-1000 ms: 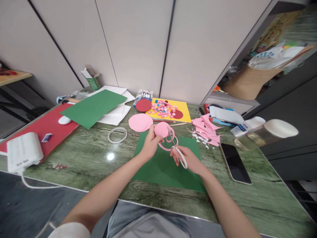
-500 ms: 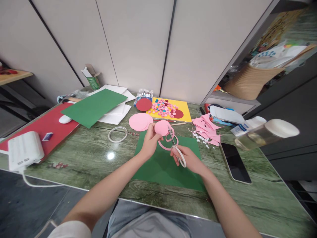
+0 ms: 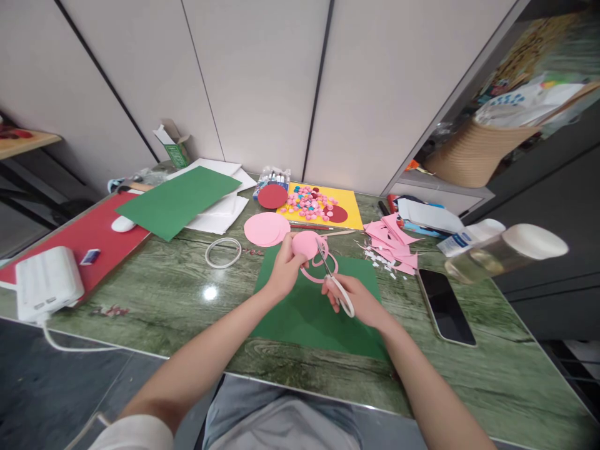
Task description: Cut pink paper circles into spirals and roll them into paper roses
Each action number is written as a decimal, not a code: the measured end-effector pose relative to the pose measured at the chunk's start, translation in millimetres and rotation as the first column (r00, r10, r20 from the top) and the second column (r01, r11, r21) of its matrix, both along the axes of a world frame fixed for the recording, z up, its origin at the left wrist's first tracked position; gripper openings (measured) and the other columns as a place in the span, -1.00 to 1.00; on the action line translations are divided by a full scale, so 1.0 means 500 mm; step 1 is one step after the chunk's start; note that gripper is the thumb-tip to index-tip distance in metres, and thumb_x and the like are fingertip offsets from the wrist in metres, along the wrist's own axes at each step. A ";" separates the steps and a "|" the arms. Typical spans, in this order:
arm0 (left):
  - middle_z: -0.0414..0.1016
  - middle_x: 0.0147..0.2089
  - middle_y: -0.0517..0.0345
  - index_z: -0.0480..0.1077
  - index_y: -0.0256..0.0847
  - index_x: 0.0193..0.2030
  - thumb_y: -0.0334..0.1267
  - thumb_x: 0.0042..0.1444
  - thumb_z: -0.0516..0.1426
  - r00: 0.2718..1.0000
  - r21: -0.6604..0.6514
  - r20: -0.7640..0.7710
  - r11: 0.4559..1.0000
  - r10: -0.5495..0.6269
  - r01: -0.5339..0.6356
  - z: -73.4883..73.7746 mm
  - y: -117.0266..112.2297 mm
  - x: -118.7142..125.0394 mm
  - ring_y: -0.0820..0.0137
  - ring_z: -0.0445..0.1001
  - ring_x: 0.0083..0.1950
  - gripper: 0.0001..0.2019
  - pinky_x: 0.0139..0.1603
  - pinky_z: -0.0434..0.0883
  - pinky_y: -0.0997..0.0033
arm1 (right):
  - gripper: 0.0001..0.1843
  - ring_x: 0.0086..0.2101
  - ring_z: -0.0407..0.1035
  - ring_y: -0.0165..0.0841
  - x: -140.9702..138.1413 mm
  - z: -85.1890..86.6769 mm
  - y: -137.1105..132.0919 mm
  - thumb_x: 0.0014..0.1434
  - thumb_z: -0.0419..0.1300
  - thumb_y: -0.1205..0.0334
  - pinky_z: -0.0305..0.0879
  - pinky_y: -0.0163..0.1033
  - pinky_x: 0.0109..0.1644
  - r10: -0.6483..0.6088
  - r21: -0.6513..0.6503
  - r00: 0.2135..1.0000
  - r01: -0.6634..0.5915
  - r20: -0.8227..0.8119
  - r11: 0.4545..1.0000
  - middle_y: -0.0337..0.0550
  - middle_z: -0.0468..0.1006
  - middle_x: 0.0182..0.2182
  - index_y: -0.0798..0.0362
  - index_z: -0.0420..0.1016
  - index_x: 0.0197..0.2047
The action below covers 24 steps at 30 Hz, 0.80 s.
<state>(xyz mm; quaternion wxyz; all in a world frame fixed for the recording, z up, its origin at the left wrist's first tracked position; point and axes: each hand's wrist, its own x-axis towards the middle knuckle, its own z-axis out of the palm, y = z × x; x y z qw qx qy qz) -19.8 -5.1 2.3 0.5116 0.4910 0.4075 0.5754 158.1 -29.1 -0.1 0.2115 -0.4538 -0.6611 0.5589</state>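
Note:
My left hand pinches a pink paper disc held up over a green paper sheet. White-handled scissors are gripped in my right hand, their blades against the disc's right edge. A curl of trimmed pink strip hangs below the disc.
Flat pink circles, a dark red circle and a yellow sheet with small coloured pieces lie behind. Pink scraps and a phone lie right; a tape ring, green paper and a white device left.
The hands, disc and scissors have stayed almost in place; the disc has turned slightly against the blades.

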 end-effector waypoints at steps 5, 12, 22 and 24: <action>0.25 -0.38 0.26 0.18 -0.21 -0.19 -0.48 -0.13 -0.01 0.999 0.029 0.029 0.999 0.016 -0.017 -0.001 0.002 0.000 0.54 0.23 -0.50 -0.71 -0.47 0.22 0.50 | -0.58 -0.61 0.25 -0.49 0.002 -0.003 0.001 0.18 -0.03 -0.11 0.08 -0.40 -0.58 -0.001 -0.016 1.000 0.001 0.003 1.000 -0.31 0.29 -0.60 0.10 0.32 -0.38; 0.26 -0.34 0.25 0.19 -0.21 -0.19 -0.47 -0.13 -0.01 0.998 0.039 0.058 0.998 0.038 -0.040 -0.001 0.005 -0.001 0.56 0.23 -0.50 -0.71 -0.48 0.22 0.51 | -0.60 -0.61 0.24 -0.50 -0.001 0.002 0.000 0.18 -0.02 -0.10 0.07 -0.40 -0.58 -0.005 -0.018 1.000 0.005 0.002 1.000 -0.31 0.29 -0.61 0.09 0.31 -0.40; 0.32 -0.31 0.22 0.16 -0.20 -0.14 -0.41 -0.07 0.04 0.995 0.028 0.095 1.000 -0.010 0.007 -0.007 0.007 0.002 0.51 0.33 -0.47 -0.70 -0.47 0.22 0.49 | -0.61 -0.62 0.24 -0.50 0.000 -0.003 0.000 0.17 -0.01 -0.09 0.08 -0.40 -0.58 -0.013 -0.007 1.000 0.013 0.000 1.000 -0.32 0.29 -0.62 0.08 0.31 -0.40; 0.32 -0.33 0.22 0.17 -0.20 -0.15 -0.41 -0.08 0.05 0.996 0.025 0.088 1.000 -0.011 0.009 -0.008 0.007 0.003 0.52 0.31 -0.47 -0.70 -0.46 0.22 0.50 | -0.60 -0.62 0.24 -0.49 0.000 -0.003 0.000 0.17 -0.02 -0.10 0.08 -0.40 -0.58 -0.009 0.001 1.000 0.009 0.005 1.000 -0.31 0.29 -0.62 0.08 0.31 -0.40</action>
